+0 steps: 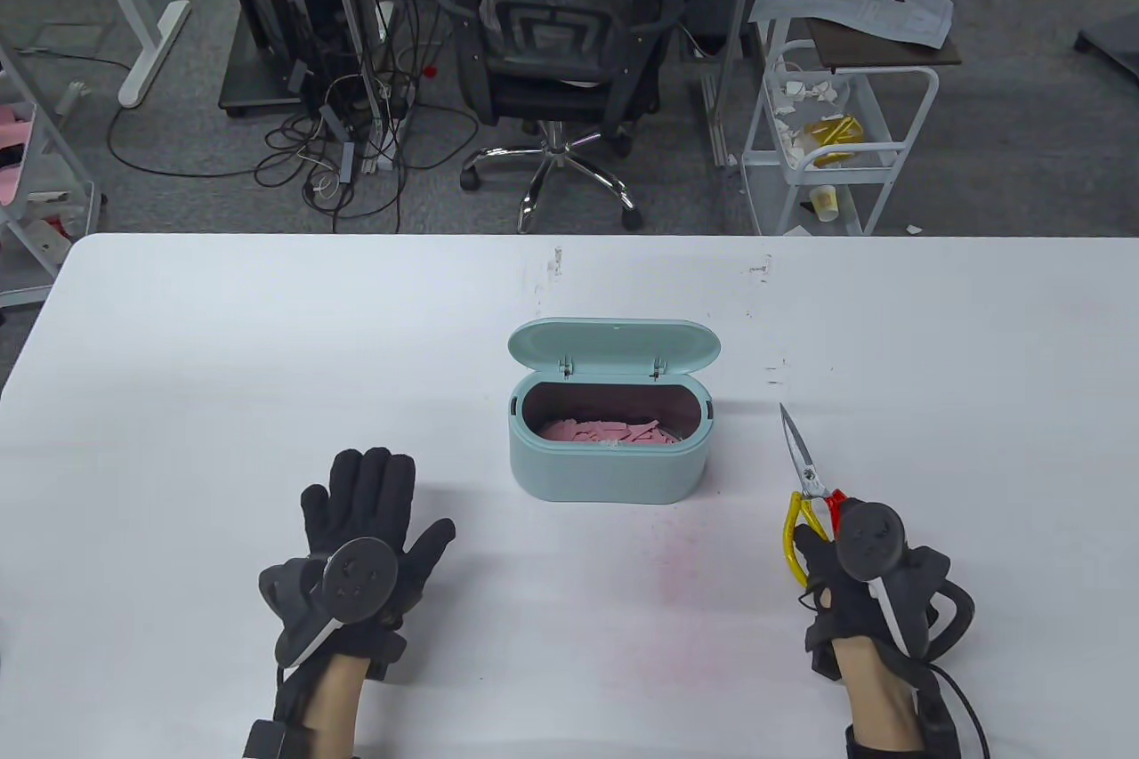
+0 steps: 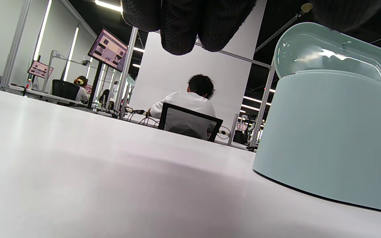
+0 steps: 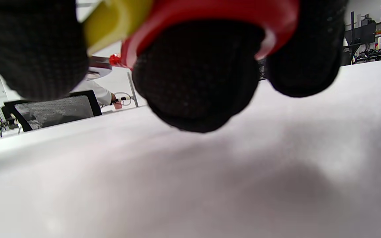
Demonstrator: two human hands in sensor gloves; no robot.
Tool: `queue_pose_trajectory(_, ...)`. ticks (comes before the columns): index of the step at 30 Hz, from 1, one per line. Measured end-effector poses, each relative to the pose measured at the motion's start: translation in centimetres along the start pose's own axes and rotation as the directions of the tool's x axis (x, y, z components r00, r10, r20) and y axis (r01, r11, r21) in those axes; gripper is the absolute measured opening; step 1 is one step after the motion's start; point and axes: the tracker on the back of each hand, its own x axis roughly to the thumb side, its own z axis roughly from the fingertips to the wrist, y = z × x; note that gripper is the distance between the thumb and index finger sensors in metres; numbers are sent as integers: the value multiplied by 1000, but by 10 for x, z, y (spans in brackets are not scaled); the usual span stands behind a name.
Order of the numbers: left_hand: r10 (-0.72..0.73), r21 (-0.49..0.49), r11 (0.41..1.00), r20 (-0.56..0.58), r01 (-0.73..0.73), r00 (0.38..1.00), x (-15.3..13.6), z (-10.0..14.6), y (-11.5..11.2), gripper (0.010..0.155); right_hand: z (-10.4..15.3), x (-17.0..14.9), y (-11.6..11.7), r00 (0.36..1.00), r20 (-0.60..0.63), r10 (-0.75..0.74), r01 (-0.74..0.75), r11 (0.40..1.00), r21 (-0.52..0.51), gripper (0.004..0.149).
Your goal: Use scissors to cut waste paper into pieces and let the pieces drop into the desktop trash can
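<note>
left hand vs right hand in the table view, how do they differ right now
The left hand lies flat on the white table with fingers straight and spread; the right hand has fingers curled. The left hand holds nothing; the right hand grips the yellow and red handled metal scissors. Both wear black sensor gloves with a tracker on the back.

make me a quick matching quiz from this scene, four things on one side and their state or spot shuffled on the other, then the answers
Things:
1. trash can
2. scissors
3. left hand
4. paper pieces

States:
A. flat on the table, fingers straight
B. pink, inside the can
C. lid open, mid-table
D. held by the right hand, blades closed

Pairs: 1-C, 2-D, 3-A, 4-B
</note>
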Motion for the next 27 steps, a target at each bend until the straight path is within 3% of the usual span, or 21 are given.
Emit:
queue_pose_trajectory(4, 1, -3, 1000, -1, -1, 1000, 0, 0, 0, 83, 0, 4, 7, 997, -7, 72, -71, 996, 50, 70)
queue_pose_trajectory(9, 1, -9, 1000, -5, -1, 1000, 0, -1, 0, 83, 7, 10, 5, 996, 14, 89, -89, 996, 20, 71)
queue_pose_trajectory(15, 2, -12, 1000, 0, -2, 1000, 1, -2, -1, 83, 7, 11, 12, 992, 4, 127, -127, 982, 141, 74)
queue_pose_trajectory(27, 12, -6, 1000, 7, -12, 1000, 1, -2, -1, 83, 7, 14, 8, 977, -28, 213, -206, 968, 144, 68)
